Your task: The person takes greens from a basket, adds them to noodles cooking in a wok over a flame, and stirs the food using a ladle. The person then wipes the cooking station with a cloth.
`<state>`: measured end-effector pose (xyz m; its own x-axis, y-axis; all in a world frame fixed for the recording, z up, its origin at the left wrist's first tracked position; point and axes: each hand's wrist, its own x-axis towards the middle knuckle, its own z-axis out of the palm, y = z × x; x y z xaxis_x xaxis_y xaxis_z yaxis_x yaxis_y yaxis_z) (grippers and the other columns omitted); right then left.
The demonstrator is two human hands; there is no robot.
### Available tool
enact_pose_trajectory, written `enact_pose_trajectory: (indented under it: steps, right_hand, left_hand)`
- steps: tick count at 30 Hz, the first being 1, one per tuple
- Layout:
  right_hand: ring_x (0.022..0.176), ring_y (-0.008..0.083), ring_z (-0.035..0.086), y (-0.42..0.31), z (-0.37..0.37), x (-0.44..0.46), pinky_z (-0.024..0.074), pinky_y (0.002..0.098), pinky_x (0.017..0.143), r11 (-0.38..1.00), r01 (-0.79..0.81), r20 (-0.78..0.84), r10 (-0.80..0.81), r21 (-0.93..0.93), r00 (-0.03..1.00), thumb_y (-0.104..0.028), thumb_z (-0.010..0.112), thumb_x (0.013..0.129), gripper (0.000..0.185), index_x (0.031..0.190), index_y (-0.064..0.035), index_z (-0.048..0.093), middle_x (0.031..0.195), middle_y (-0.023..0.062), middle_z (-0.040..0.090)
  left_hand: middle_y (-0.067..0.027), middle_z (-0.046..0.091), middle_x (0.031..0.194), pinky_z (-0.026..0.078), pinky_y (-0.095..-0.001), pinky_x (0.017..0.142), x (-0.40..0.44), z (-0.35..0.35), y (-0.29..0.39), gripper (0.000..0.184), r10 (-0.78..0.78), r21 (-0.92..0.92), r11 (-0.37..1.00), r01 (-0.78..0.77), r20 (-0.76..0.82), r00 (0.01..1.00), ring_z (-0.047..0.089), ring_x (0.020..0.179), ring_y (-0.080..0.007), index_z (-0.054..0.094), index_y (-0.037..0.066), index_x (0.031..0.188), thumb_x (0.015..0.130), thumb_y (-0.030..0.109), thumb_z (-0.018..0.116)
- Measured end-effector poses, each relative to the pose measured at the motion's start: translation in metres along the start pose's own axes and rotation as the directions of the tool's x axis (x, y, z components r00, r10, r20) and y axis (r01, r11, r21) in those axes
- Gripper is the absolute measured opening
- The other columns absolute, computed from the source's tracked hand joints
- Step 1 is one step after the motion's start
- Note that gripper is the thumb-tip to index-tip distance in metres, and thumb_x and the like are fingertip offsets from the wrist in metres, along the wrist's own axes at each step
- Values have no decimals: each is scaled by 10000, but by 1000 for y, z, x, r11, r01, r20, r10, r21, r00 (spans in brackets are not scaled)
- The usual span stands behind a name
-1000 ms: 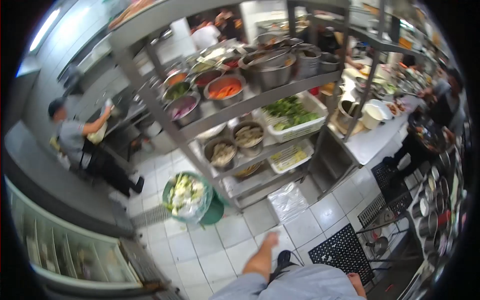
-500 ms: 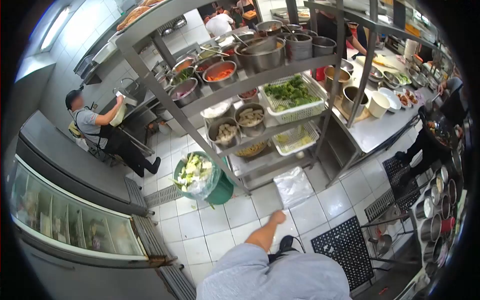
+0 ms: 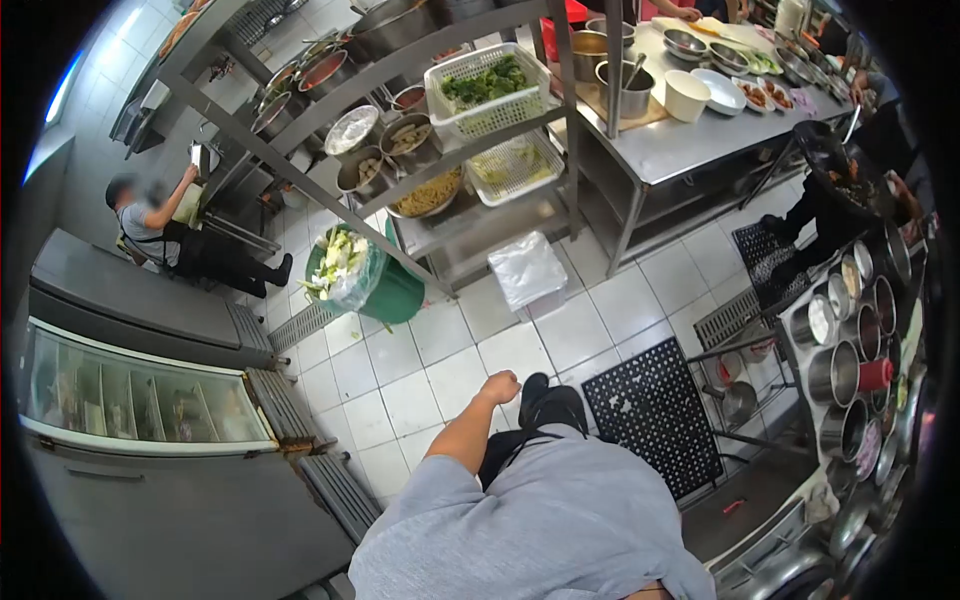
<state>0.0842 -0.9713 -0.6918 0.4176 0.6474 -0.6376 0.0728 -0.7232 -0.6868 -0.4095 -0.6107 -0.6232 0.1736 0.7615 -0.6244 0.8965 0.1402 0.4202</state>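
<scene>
My left hand (image 3: 501,387) hangs in front of my body over the white tiled floor, its fingers curled in and nothing showing in them. Close by is one of my black shoes (image 3: 537,388). My right hand is out of view; only a bit of skin shows at the bottom edge, beside my grey shirt (image 3: 530,520). Ahead on the floor stands a box-like container covered with clear plastic (image 3: 528,270). To its left is a green bin (image 3: 395,288) with a plastic liner, heaped with vegetable scraps (image 3: 338,262).
A metal rack (image 3: 440,240) holds pots and a white basket of greens (image 3: 488,90). Glass-topped fridge (image 3: 150,400) at left; black perforated mat (image 3: 655,420) and pots (image 3: 842,370) at right. One co-worker (image 3: 160,230) stands far left; another holds a wok (image 3: 840,170).
My view has tilted down, so the rack, bin and plastic-covered container sit higher and further left. More of my shirt and legs shows. My left hand has swung slightly, still curled.
</scene>
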Motion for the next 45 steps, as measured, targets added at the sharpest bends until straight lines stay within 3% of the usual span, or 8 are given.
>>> enact_pose_trajectory:
  steps: [3, 9, 15, 19, 26, 30, 33, 45]
  right_hand:
    - [568, 160, 579, 3, -17, 9, 465, 314, 462, 997, 39, 4, -39, 67, 999, -130, 598, 886, 98, 850, -40, 613, 687, 46, 606]
    - [533, 156, 544, -124, -29, -6, 468, 293, 476, 839, -364, 82, 363, 405, 928, -126, 579, 922, 42, 930, -103, 545, 663, 29, 547]
    - [634, 134, 578, -85, -49, 7, 489, 277, 566, 949, -126, 39, 120, 288, 992, -113, 572, 928, 73, 969, -62, 606, 737, 33, 612]
    - [667, 123, 571, -49, -82, 14, 488, 272, 609, 953, -228, 31, 227, 197, 973, -100, 583, 922, 82, 970, -43, 618, 762, 28, 621]
    - [700, 112, 563, -77, -118, 33, 487, 269, 657, 941, -277, 9, 281, 194, 960, -79, 597, 913, 86, 968, -23, 630, 790, 21, 627]
    - [717, 108, 571, -99, -123, 43, 490, 262, 662, 963, -49, -35, 60, 266, 998, -98, 618, 920, 103, 987, -21, 635, 794, 3, 618]
    - [724, 99, 573, -115, -122, 40, 490, 255, 657, 944, -98, -68, 125, 316, 990, -143, 642, 929, 136, 1003, -29, 636, 803, -2, 618]
    - [841, 108, 596, -150, -96, -47, 482, 255, 766, 948, -10, -223, 85, 318, 971, -155, 646, 941, 194, 1057, 1, 645, 906, 23, 659]
  left_hand:
    - [-220, 657, 1150, 482, -415, 957, -19, 22, 12, 367, -64, -57, 996, 64, -4, 998, 619, 1096, -351, 707, 20, 1028, 833, 300, 570]
    - [-216, 658, 1153, 481, -423, 965, -28, 56, -16, 390, -92, 80, 993, 88, 52, 994, 619, 1096, -354, 699, 34, 1075, 833, 296, 542]
    - [-260, 649, 1131, 482, -439, 964, 21, 90, -36, 398, -118, 203, 975, 94, 107, 987, 615, 1096, -377, 709, -38, 962, 838, 292, 526]
    - [-262, 651, 1119, 482, -445, 959, 63, 68, 39, 421, -83, 133, 989, 60, 178, 981, 613, 1087, -388, 696, -48, 996, 844, 316, 547]
    - [-204, 676, 1098, 496, -425, 936, 122, 51, 152, 340, 61, -201, 977, -67, -36, 998, 629, 1061, -362, 700, 46, 1024, 831, 297, 576]
    - [-210, 671, 1113, 501, -425, 932, 150, 53, 161, 348, 71, -129, 989, -68, 25, 997, 638, 1046, -363, 691, 28, 1040, 826, 270, 561]
    - [-238, 664, 1110, 497, -429, 942, 187, 83, 140, 352, 49, 99, 993, -61, 122, 991, 637, 1060, -368, 689, -12, 1024, 812, 233, 554]
    - [-262, 662, 1106, 513, -422, 933, 219, 74, 234, 328, 128, 128, 978, -167, 270, 954, 645, 1068, -364, 691, -46, 1018, 793, 149, 552]
